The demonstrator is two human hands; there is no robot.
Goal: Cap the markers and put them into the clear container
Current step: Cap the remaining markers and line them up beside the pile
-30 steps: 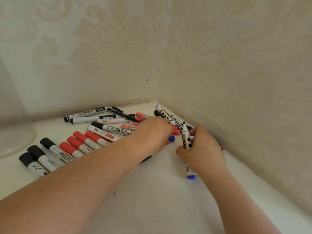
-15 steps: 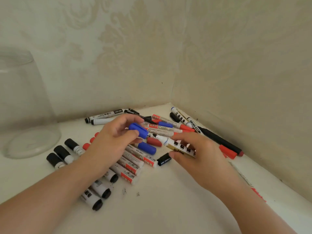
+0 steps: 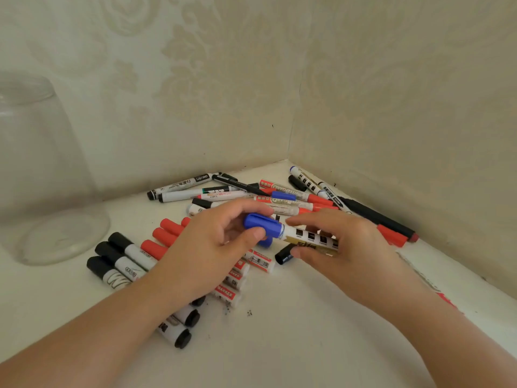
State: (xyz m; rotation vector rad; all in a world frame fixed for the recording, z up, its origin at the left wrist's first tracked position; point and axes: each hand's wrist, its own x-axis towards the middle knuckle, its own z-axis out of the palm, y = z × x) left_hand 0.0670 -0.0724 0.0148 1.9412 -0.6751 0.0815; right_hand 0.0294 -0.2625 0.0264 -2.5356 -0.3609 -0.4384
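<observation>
The clear container (image 3: pixel 42 169) is cut by the left edge. The left hand (image 3: pixel 207 247) hides the middle of several markers (image 3: pixel 167 236). The right hand (image 3: pixel 347 247) covers the held marker's (image 3: pixel 310 236) rear end.

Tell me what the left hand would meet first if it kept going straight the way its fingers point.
The left hand points right, holding the blue cap on the marker. Straight on, it would likely meet the right hand gripping that marker, though depth is uncertain.
</observation>
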